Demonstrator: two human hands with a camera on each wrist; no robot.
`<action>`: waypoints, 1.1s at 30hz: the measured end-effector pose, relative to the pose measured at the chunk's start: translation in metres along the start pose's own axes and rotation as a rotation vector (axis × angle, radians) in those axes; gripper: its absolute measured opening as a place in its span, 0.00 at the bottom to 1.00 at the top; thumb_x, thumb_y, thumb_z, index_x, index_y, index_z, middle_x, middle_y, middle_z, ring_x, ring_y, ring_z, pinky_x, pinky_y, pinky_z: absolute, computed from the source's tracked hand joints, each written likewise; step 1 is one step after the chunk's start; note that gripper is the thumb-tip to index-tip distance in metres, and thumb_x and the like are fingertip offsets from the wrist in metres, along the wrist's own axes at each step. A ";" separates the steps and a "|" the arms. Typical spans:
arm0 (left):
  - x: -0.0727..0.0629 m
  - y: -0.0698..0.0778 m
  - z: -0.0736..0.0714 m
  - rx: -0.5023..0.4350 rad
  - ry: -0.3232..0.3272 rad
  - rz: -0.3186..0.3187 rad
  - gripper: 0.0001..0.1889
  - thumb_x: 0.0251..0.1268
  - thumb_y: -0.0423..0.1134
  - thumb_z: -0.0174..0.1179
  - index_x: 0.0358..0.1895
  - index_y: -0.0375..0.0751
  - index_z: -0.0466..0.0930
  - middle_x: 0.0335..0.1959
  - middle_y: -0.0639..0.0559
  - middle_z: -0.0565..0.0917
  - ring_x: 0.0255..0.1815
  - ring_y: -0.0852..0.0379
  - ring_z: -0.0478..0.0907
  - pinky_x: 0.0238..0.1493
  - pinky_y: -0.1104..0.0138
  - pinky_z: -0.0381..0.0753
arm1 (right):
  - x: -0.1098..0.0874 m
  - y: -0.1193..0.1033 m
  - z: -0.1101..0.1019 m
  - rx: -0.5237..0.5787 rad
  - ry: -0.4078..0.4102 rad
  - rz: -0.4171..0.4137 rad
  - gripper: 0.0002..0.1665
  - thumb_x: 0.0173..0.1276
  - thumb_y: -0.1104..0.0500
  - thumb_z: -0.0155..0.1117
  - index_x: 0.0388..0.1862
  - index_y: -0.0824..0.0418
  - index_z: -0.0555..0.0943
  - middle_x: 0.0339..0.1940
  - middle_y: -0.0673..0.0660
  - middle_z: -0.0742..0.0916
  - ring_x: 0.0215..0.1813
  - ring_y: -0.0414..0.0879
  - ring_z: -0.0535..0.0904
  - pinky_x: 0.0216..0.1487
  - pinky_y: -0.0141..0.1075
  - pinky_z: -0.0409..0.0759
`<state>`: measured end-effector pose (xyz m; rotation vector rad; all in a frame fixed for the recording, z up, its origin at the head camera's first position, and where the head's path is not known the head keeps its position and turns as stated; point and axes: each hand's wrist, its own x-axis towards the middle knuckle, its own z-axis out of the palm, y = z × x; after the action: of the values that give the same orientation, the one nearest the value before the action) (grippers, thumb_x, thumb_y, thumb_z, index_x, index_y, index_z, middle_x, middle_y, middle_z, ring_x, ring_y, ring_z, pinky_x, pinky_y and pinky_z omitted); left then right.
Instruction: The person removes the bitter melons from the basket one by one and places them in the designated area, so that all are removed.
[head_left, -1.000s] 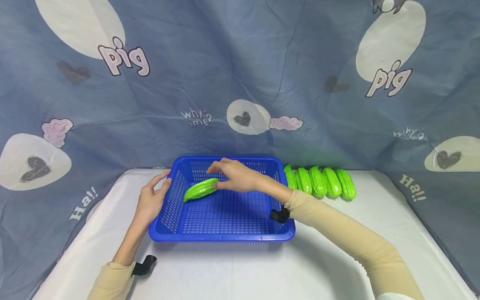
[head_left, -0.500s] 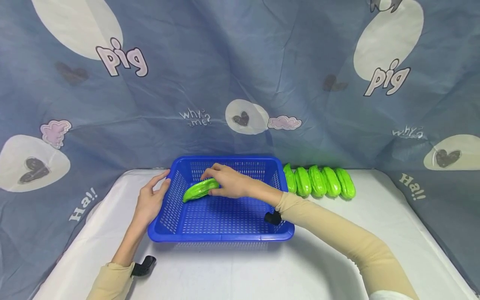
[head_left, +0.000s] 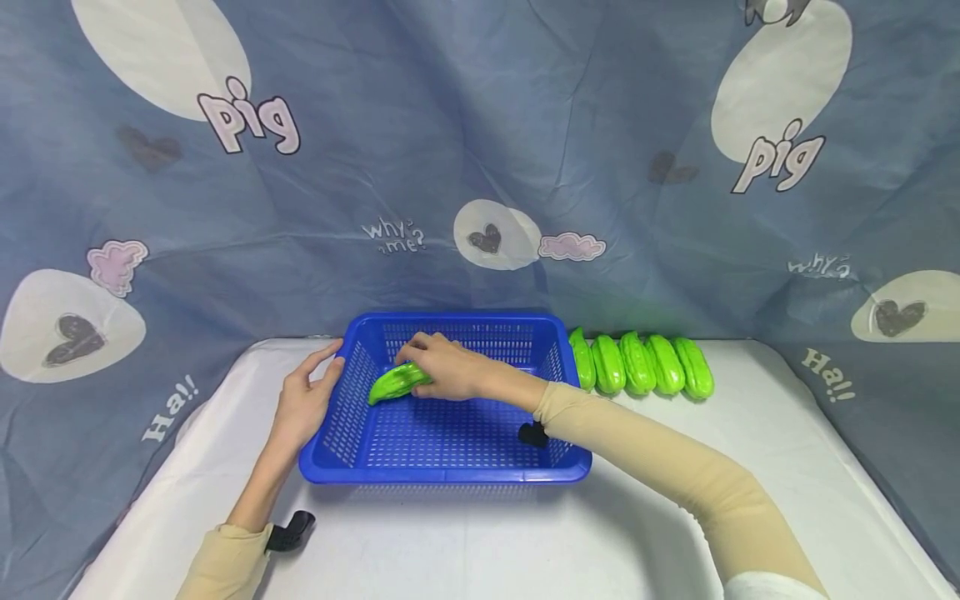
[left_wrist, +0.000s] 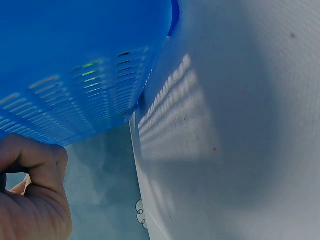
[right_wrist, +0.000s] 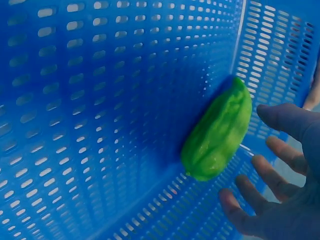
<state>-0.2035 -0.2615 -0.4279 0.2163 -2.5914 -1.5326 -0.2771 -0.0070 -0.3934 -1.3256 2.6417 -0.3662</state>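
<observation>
A shiny green bitter melon [head_left: 396, 384] with a ridged skin lies on the floor of a blue plastic basket [head_left: 457, 474], near its left wall. My right hand [head_left: 454, 372] reaches into the basket over the melon's right end. In the right wrist view the fingers of my right hand [right_wrist: 275, 175] are spread beside the bitter melon [right_wrist: 218, 131], with a gap between them. My left hand [head_left: 301, 406] holds the basket's left rim by thumb and fingers. Its bent fingers show against the basket's outer wall [left_wrist: 75, 95] in the left wrist view.
Several more green bitter melons [head_left: 640, 365] lie side by side in a row right of the basket. Beneath everything is a table with a white cloth [head_left: 450, 542]. A blue printed curtain [head_left: 480, 150] hangs behind the table.
My right hand has moved slightly left and down, further over the bitter melon. My left hand stays at the basket's rim, and the row of melons is unmoved.
</observation>
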 end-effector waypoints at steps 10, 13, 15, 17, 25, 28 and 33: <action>-0.002 0.001 0.000 0.000 -0.003 0.003 0.30 0.86 0.56 0.53 0.82 0.51 0.69 0.39 0.37 0.94 0.24 0.68 0.84 0.27 0.69 0.81 | 0.006 -0.005 0.013 -0.101 -0.066 0.049 0.35 0.78 0.49 0.70 0.80 0.45 0.71 0.83 0.53 0.72 0.80 0.57 0.71 0.77 0.62 0.74; -0.001 0.001 0.000 0.000 -0.005 0.004 0.30 0.87 0.56 0.53 0.83 0.51 0.69 0.41 0.35 0.94 0.24 0.68 0.84 0.28 0.69 0.81 | 0.006 -0.006 0.015 -0.115 -0.073 0.061 0.37 0.78 0.49 0.70 0.82 0.44 0.69 0.85 0.53 0.70 0.82 0.59 0.69 0.78 0.64 0.72; -0.001 0.001 0.000 0.005 -0.004 0.004 0.30 0.87 0.56 0.53 0.83 0.51 0.69 0.42 0.35 0.94 0.24 0.69 0.84 0.28 0.69 0.81 | 0.007 -0.006 0.016 -0.127 -0.078 0.066 0.40 0.78 0.49 0.70 0.84 0.44 0.67 0.87 0.53 0.68 0.84 0.60 0.67 0.79 0.65 0.71; -0.001 0.001 0.000 0.009 -0.004 0.005 0.30 0.87 0.56 0.52 0.83 0.51 0.69 0.44 0.33 0.94 0.25 0.70 0.84 0.29 0.69 0.81 | 0.008 -0.006 0.016 -0.137 -0.088 0.071 0.42 0.78 0.49 0.70 0.86 0.43 0.65 0.88 0.52 0.66 0.85 0.61 0.65 0.79 0.66 0.70; -0.002 0.003 0.000 0.008 0.006 0.014 0.29 0.86 0.56 0.53 0.82 0.51 0.70 0.44 0.33 0.94 0.25 0.70 0.84 0.29 0.69 0.81 | 0.012 -0.005 0.018 -0.181 -0.110 0.089 0.45 0.78 0.48 0.71 0.87 0.42 0.62 0.84 0.54 0.72 0.84 0.59 0.66 0.79 0.64 0.71; -0.002 0.003 0.000 -0.002 0.006 0.021 0.29 0.87 0.55 0.53 0.82 0.50 0.70 0.41 0.35 0.94 0.24 0.69 0.84 0.28 0.69 0.81 | 0.013 -0.005 0.020 -0.181 -0.098 0.093 0.43 0.78 0.48 0.71 0.86 0.42 0.64 0.82 0.55 0.73 0.83 0.58 0.68 0.79 0.63 0.72; -0.002 0.002 0.000 -0.007 -0.001 0.015 0.29 0.87 0.55 0.53 0.82 0.49 0.69 0.43 0.34 0.94 0.24 0.69 0.85 0.28 0.69 0.82 | 0.016 -0.006 0.023 -0.183 -0.082 0.085 0.39 0.78 0.49 0.71 0.83 0.44 0.66 0.80 0.56 0.75 0.79 0.57 0.72 0.76 0.60 0.76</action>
<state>-0.2021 -0.2603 -0.4267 0.1954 -2.5819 -1.5366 -0.2759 -0.0263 -0.4144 -1.2425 2.7053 -0.0586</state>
